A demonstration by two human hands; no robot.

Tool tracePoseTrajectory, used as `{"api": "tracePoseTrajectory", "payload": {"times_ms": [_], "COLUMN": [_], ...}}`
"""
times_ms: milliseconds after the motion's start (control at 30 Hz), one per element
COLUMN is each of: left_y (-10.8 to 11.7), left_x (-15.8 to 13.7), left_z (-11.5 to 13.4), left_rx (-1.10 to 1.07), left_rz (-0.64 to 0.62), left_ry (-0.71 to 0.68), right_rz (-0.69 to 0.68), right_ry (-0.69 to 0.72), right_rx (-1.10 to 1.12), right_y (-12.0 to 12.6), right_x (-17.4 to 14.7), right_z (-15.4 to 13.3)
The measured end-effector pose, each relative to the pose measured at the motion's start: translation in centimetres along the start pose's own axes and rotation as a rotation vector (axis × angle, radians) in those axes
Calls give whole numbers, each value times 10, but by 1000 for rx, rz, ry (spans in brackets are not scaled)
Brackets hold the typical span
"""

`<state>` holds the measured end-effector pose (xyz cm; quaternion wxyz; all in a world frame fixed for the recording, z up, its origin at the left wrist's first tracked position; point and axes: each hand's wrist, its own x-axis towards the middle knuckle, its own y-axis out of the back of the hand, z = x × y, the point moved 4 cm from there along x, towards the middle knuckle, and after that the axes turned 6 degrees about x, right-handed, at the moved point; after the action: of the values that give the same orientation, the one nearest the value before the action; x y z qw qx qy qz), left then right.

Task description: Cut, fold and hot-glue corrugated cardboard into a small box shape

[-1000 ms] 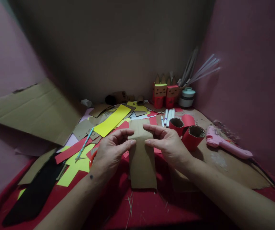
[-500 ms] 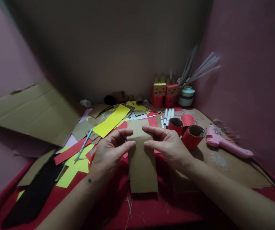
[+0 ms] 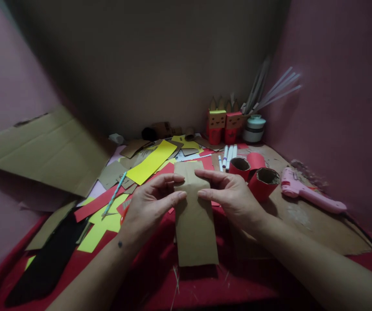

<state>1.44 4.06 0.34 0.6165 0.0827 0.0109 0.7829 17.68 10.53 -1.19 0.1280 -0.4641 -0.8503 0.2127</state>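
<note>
A long strip of brown cardboard (image 3: 195, 229) is held up in front of me, creased across near its upper end. My left hand (image 3: 149, 205) pinches its left edge between thumb and fingers at that crease. On the opposite edge, my right hand (image 3: 233, 194) grips it the same way, with the index finger stretched along the top. The far fingertips are hidden behind the cardboard. Part of an orange handle (image 3: 124, 214) shows beside my left wrist. Just beyond my right hand stand red paper-covered tubes (image 3: 263, 185).
A pink glue gun (image 3: 312, 192) lies right on a cardboard sheet. White markers (image 3: 228, 156), two face-decorated red figures (image 3: 216, 125) and a lidded jar (image 3: 254, 128) stand behind. Left are yellow paper (image 3: 153, 162), a turquoise twisted stick (image 3: 115, 194), black material (image 3: 48, 263) and a large cardboard panel (image 3: 50, 151).
The cardboard's lower end has swung slightly toward me and to the right. Both hands keep their hold at the crease, and the whole view has shifted a little.
</note>
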Motion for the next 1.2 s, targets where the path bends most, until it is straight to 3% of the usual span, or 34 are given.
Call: {"api": "tracePoseTrajectory", "payload": {"times_ms": [300, 867, 1200], "left_y": [-2, -5, -6], "left_x": [0, -2, -5], "left_z": [-3, -4, 6], "left_rx": [-29, -56, 78], "left_rz": [69, 143, 207], "left_ry": [78, 64, 48], "right_rz": [35, 90, 140], "right_ry": [-1, 78, 78], "right_rx": [-45, -62, -90], "right_y": [0, 0, 0], "right_x": [-1, -1, -1], "right_z": [-1, -3, -7]}}
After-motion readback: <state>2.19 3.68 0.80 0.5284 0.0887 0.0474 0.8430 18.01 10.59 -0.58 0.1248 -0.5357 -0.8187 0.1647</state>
